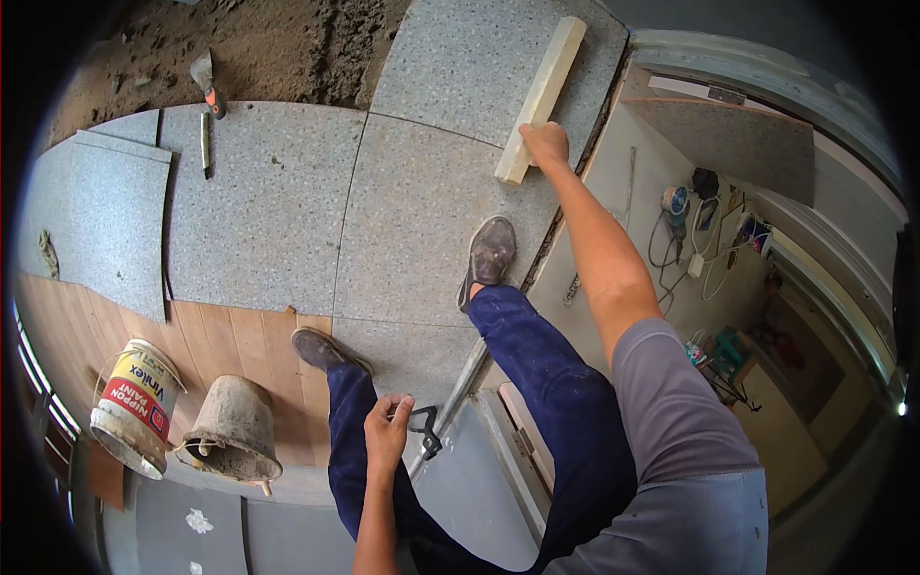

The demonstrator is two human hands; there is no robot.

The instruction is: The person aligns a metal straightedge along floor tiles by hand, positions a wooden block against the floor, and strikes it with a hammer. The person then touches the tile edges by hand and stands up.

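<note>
My right hand (pixel 544 144) reaches far forward and grips the near end of a long pale wooden bar (pixel 541 96) lying across a grey speckled floor tile (pixel 436 206). My left hand (pixel 388 431) hangs low beside my knee, closed on a small black handled tool (pixel 426 426). My two shoes stand on the tiles, the right shoe (pixel 491 254) ahead of the left shoe (pixel 321 350). Dark blue trousers cover both legs.
A trowel (pixel 206 84) and a thin rod (pixel 204 142) lie at the tile edge beside bare mortar (pixel 259 43). A loose tile (pixel 91 220) lies left. A paint bucket (pixel 134 407) and a cement-crusted bucket (pixel 230 426) stand lower left. Power tools and cables (pixel 704 230) lie beyond the threshold, right.
</note>
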